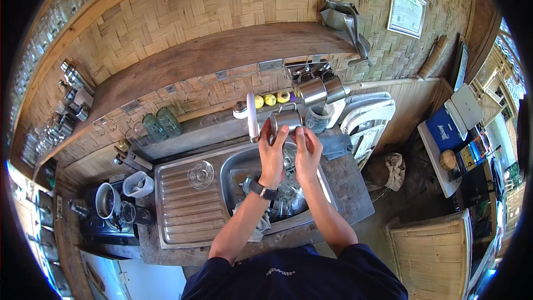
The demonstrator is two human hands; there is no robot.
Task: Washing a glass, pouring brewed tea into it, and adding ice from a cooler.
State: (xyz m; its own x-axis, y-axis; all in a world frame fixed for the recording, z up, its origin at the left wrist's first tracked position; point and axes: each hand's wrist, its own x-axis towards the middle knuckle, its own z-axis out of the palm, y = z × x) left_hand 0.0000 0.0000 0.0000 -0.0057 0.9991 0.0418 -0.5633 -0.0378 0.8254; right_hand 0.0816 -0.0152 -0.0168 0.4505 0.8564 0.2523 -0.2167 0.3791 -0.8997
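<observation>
Over the sink [224, 173], my left hand [271, 161] and my right hand [308, 158] both grip a shiny metal mug [287, 120]. Its handle sticks up on the far side, and the fingers of both hands wrap round its near part. Just left of the mug stands a white tap [251, 114]. Below my hands, several clear glasses [292, 191] crowd the basin, partly hidden by my wrists. A greyish cloth [261, 223] lies near my left forearm at the basin's front.
A clear glass dish [200, 174] rests on the ribbed drainboard [180, 211]. Metal cups [312, 91] hang close beyond my hands, beside yellow round items [270, 100]. A glass jar [318, 118] stands at the sink's back right. Pots and a white tub [138, 184] sit at left.
</observation>
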